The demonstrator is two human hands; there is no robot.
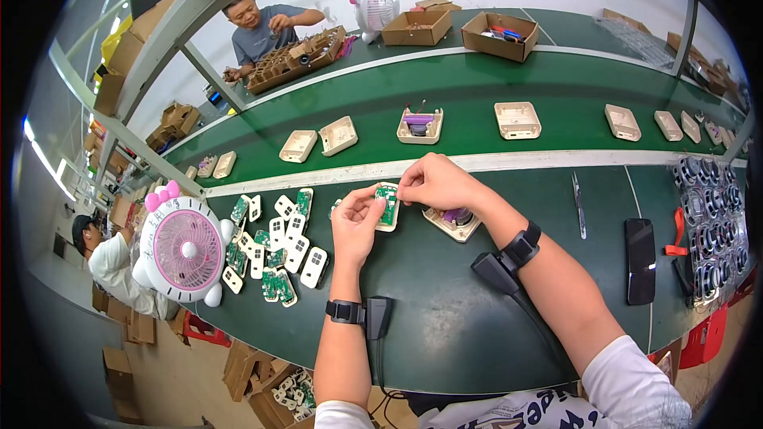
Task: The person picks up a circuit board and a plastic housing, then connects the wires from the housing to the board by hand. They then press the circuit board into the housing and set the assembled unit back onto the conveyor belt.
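My left hand (356, 229) is closed round the side of a cream panel with a green circuit board (387, 210) facing up, held above the bench. At the board's right edge, my right hand (435, 181) pinches thumb and fingers together; what lies between the fingertips is too small to tell. Partly under my right hand and wrist, a cream casing (461, 232) with a purple part and a round dark part lies on the green bench. Left of my left hand is a loose pile of cream panels with green boards (296, 253).
A pink-and-white fan (188, 250) stands left. Tweezers (579, 205), a black phone (640, 260) and a tray of round speakers (710, 230) lie right. Beyond the pale rail, cream casings (517, 121) sit along a green belt. A person (266, 32) sits across, another person (119, 258) farther left.
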